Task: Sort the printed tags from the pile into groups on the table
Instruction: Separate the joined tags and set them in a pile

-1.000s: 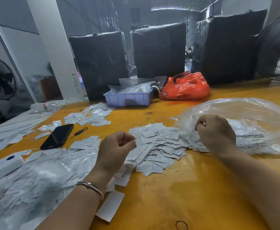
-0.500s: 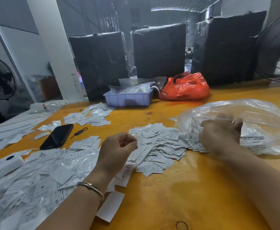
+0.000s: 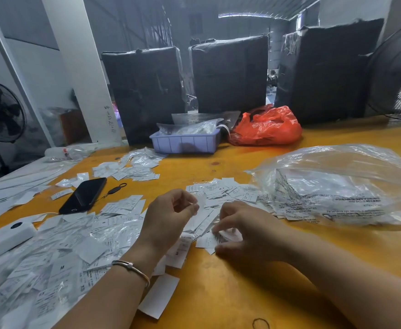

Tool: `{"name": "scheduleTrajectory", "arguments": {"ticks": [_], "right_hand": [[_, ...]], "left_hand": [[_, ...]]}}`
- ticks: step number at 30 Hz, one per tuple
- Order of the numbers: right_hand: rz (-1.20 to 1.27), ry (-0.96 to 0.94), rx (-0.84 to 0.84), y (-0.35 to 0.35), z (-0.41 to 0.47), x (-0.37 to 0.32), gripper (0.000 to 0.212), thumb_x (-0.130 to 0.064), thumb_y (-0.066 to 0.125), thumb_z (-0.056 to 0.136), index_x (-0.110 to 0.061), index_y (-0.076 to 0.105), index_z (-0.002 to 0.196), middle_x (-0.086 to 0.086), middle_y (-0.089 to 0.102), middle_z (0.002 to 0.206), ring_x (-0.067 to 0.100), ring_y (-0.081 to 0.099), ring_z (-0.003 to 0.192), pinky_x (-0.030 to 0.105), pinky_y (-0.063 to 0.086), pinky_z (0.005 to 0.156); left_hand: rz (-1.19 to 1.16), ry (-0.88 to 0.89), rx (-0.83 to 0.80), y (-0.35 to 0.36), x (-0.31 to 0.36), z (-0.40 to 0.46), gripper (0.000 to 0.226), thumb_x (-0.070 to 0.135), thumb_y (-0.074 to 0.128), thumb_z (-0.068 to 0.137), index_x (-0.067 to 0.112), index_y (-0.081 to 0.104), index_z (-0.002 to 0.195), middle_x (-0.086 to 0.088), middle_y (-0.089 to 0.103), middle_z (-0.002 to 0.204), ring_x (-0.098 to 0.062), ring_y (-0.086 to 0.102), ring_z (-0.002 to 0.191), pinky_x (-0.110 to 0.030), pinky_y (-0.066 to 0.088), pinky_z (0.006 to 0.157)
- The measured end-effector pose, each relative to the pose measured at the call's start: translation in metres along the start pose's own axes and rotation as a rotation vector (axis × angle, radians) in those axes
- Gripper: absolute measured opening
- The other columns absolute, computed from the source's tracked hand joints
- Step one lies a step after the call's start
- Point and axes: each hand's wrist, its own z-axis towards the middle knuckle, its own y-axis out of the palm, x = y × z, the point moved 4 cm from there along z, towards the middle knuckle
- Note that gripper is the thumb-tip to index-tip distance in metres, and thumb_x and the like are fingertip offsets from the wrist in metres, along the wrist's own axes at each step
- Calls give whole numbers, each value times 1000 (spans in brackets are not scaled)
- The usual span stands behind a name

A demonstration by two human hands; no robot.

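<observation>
A loose pile of white printed tags lies in the middle of the orange table. My left hand hovers over its near edge with fingers curled, pinching a white tag at the fingertips. My right hand rests low on the pile's front edge, fingertips pinching a tag against the table. More tags in clear sleeves spread across the near left. Smaller tag groups sit further back on the left.
A big clear plastic bag with tags lies at the right. A black phone and white box sit left. A lilac tray, red bag and black wrapped bales stand behind. A rubber band lies near.
My right hand has come out of the clear bag's mouth and moved left and down onto the front of the tag pile. My left hand stays nearly where it was.
</observation>
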Motion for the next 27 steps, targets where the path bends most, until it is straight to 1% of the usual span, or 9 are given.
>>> {"name": "scheduleTrajectory", "arguments": {"ticks": [2,5,9,11,14,17,22,25,27], "right_hand": [[-53,-32,-20,0,0,-4,31,-51,61,85,-30,68,107,-11,49,97,6,44,87,31,45,72],[-167,-64,-67,-1,2,-10,29,-48,55,90,-27,68,104,-8,50,100,11,47,92,29,43,70],[-277,-116,-79,0,5,-18,25,-31,49,92,-14,67,90,-2,47,88,19,48,85,30,34,62],[-325,-132,-81,1,7,-21,23,-29,49,91,-13,65,95,1,52,91,22,52,87,30,34,62],[-324,-131,-67,2,7,-21,31,-28,53,88,-17,58,117,3,61,108,24,56,97,33,47,75],[-325,-129,-29,1,4,-20,36,-23,54,82,-19,57,118,2,62,105,24,58,94,34,48,74],[-374,-144,61,-1,4,-19,23,-31,47,88,-19,62,101,0,63,95,25,58,87,33,44,72],[-389,-190,143,4,5,-20,29,-34,45,94,-15,67,89,3,65,87,25,61,80,29,37,66],[-341,-171,150,9,5,-19,32,-39,47,95,-16,69,95,2,63,95,21,59,89,29,39,69]], "left_hand": [[-4,2,0,1,-1,0,9,10,73,85,18,69,84,3,71,74,-7,66,71,-22,56,68],[13,3,0,2,-2,1,8,12,74,85,18,69,84,-1,71,75,-16,68,75,-30,56,71],[21,5,-11,2,-4,1,7,14,73,85,20,69,85,-3,71,78,-18,68,79,-28,56,72],[23,-2,-10,2,-5,1,6,15,73,85,20,69,85,-5,71,79,-20,67,79,-32,56,73],[25,-3,-7,2,-5,1,8,16,73,85,22,69,84,-5,70,79,-21,65,79,-31,53,71],[15,1,-4,1,-5,1,9,15,73,85,23,68,83,-5,70,78,-21,65,78,-30,52,70],[3,2,-12,1,-5,1,9,14,72,86,22,69,83,-1,70,76,-15,66,75,-30,55,71],[3,3,-15,3,-5,1,9,14,72,86,21,69,83,0,71,75,-16,67,75,-28,55,71],[4,-1,-18,4,-6,1,9,14,72,86,22,69,83,0,71,75,-15,67,76,-27,55,70]]}}
